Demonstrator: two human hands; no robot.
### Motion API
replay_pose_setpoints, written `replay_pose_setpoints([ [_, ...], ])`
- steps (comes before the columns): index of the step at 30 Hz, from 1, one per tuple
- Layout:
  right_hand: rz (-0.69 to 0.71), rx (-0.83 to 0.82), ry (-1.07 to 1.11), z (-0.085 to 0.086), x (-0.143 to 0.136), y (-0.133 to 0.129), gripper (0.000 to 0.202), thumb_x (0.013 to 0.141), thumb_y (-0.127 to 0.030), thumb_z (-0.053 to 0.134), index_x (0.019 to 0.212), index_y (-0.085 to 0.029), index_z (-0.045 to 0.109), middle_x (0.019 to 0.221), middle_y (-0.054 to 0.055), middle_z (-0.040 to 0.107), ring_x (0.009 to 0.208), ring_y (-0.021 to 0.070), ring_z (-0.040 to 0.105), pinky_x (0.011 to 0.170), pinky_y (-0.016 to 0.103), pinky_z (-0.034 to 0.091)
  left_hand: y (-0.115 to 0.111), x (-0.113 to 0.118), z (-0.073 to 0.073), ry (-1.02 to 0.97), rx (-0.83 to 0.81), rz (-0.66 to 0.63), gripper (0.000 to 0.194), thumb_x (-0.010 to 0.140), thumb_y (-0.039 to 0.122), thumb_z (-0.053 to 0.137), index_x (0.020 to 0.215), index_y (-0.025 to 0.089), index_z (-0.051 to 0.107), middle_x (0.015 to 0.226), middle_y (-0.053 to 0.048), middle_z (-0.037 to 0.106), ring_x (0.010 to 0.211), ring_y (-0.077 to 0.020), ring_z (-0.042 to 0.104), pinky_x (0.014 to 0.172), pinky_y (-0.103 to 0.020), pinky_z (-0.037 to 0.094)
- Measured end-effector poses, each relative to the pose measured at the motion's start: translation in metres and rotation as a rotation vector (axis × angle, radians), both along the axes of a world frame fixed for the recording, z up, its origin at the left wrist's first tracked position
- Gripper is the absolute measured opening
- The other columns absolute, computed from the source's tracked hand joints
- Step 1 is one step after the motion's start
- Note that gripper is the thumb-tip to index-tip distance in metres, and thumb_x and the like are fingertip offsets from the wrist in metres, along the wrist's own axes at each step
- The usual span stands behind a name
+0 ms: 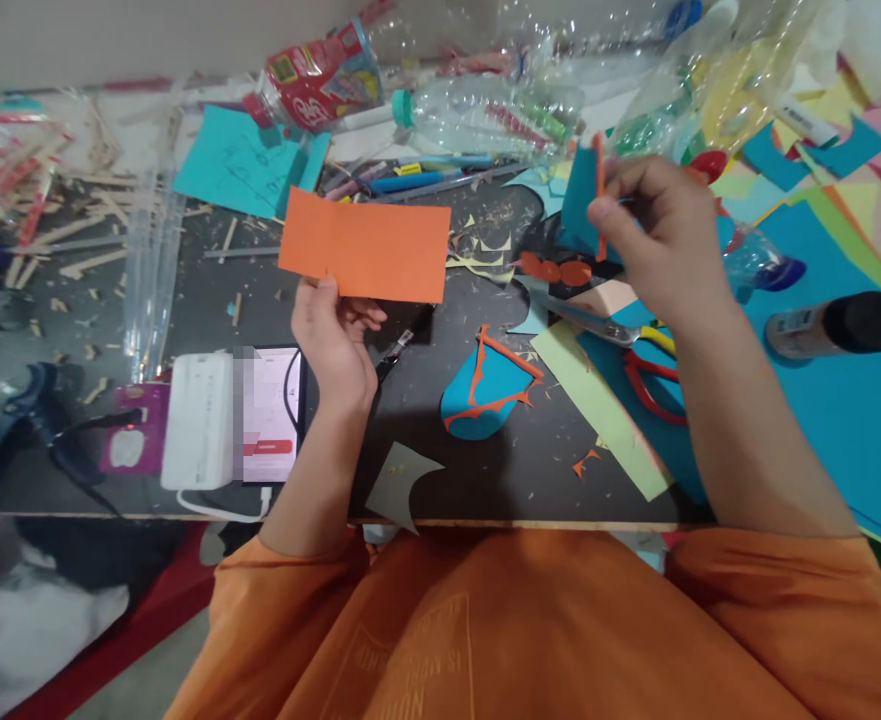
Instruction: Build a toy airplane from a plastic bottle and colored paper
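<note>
My left hand [339, 330] pinches the lower edge of an orange paper rectangle [380, 250], which has a crease near its left end. Over on the right, my right hand [657, 220] closes its thumb and fingers on a blue paper piece with an orange edge [584, 195], seen nearly side-on. Between the hands and closer to me lies a blue paper cutout with orange trim [485, 390] on the dark tabletop [425, 350]. Scissors with red and yellow handles [646, 360] rest below my right hand, partly behind the forearm.
Plastic bottles [477, 110] lie along the back. A glue-like black-capped tube [837, 325] sits on blue paper at right. A white power bank [198, 420] and a phone [275, 415] are at left, near wood scraps. A pale green strip [597, 405] lies by the scissors.
</note>
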State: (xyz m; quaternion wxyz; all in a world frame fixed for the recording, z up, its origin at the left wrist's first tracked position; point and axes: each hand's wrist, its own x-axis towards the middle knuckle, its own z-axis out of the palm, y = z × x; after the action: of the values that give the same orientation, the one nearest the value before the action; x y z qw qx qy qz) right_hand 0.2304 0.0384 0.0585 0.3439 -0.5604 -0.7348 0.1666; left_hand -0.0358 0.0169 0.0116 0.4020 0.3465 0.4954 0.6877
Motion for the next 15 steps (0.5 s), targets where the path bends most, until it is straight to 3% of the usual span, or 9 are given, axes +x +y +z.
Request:
replay_pose_setpoints([
  [3, 0.101, -0.009, -0.2, -0.003, -0.003, -0.011, 0.017, 0.092, -0.037, 0.048, 0.08, -0.025, 0.049, 0.101, 0.011, 0.064, 0.103, 0.0268, 0.06, 0.085, 0.042, 0.048, -0.001, 0.002, 0.002, 0.014, -0.03, -0.009, 0.017, 0.08, 0.037, 0.063, 0.079, 0.023, 0.052, 0.052, 0.009, 0.055, 0.039, -0.0054, 0.049, 0.04, -0.022, 0.033],
  [8, -0.188, 0.134, -0.086, 0.0, 0.009, -0.022, 0.017, 0.094, -0.039, 0.042, 0.084, -0.027, 0.048, 0.094, 0.009, 0.063, 0.088, 0.0235, 0.064, 0.078, 0.039, 0.052, -0.003, 0.003, 0.005, 0.021, 0.017, 0.014, 0.023, 0.074, 0.04, 0.065, 0.076, 0.023, 0.05, 0.052, 0.008, 0.054, 0.039, -0.0064, 0.051, 0.04, -0.022, 0.032],
  [10, -0.205, 0.22, -0.044, 0.003, 0.014, -0.026, 0.014, 0.094, -0.036, 0.042, 0.083, -0.028, 0.046, 0.094, 0.009, 0.063, 0.087, 0.0228, 0.064, 0.077, 0.039, 0.053, -0.003, 0.003, 0.005, 0.035, 0.021, 0.019, 0.024, 0.073, 0.041, 0.066, 0.077, 0.023, 0.051, 0.052, 0.008, 0.053, 0.039, -0.0065, 0.051, 0.039, -0.022, 0.033],
  [13, -0.061, 0.24, -0.16, -0.001, 0.015, -0.031, 0.012, 0.094, -0.031, 0.043, 0.083, -0.027, 0.048, 0.103, 0.012, 0.068, 0.1, 0.0259, 0.064, 0.084, 0.043, 0.051, -0.003, 0.003, 0.005, 0.056, 0.005, 0.013, 0.023, 0.074, 0.04, 0.066, 0.08, 0.024, 0.051, 0.056, 0.008, 0.056, 0.039, -0.0066, 0.052, 0.04, -0.022, 0.037],
  [15, 0.07, 0.139, -0.286, -0.011, 0.012, -0.031, 0.013, 0.092, -0.03, 0.044, 0.082, -0.025, 0.051, 0.106, 0.014, 0.069, 0.102, 0.0294, 0.065, 0.083, 0.046, 0.051, -0.004, 0.004, 0.004, 0.076, -0.029, 0.002, 0.021, 0.076, 0.038, 0.065, 0.08, 0.025, 0.049, 0.058, 0.007, 0.057, 0.04, -0.0068, 0.054, 0.042, -0.021, 0.041],
])
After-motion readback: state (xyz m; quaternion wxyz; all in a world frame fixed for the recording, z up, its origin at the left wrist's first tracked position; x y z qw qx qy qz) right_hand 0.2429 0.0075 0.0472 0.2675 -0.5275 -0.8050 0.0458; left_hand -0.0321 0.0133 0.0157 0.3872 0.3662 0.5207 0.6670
